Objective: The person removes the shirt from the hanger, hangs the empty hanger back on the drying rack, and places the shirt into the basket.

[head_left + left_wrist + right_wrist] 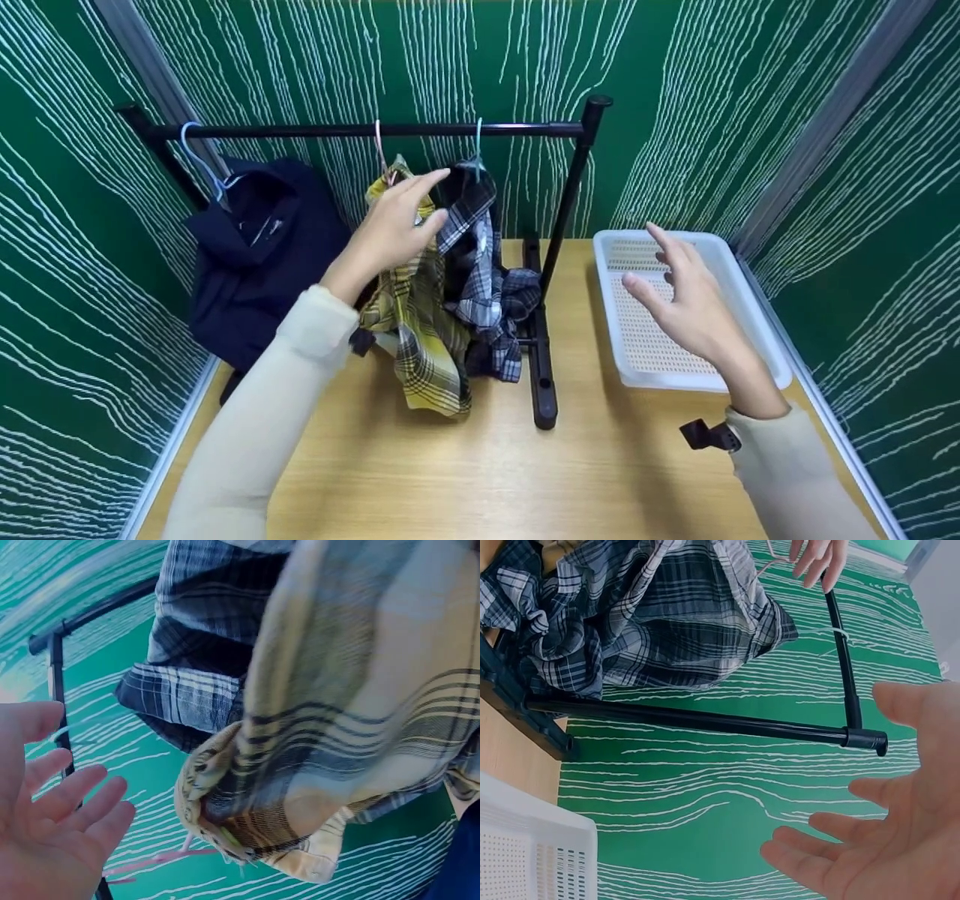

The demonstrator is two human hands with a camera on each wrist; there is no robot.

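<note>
My left hand (397, 225) is held in front of the yellow plaid shirt (431, 360), its fingers loosely extended and gripping nothing. That shirt hangs from a pink hanger (379, 142) on the black clothes rack (315, 130). Beside it, a dark blue-grey plaid shirt (480, 285) hangs on a teal hanger (478, 142). In the left wrist view the left hand (60, 817) is apart from the yellow shirt (330, 705). Over the white basket (611, 337) hovers my right hand (686, 300), fingers spread and holding nothing; the right wrist view shows the right hand (885, 817) bare too.
A navy garment (262, 262) hangs on a blue hanger (196, 154) at the rack's left end. The rack's black foot (544, 375) stands on the wooden table (480, 480). Green walls (675, 90) with white wavy lines enclose the table at the back and sides.
</note>
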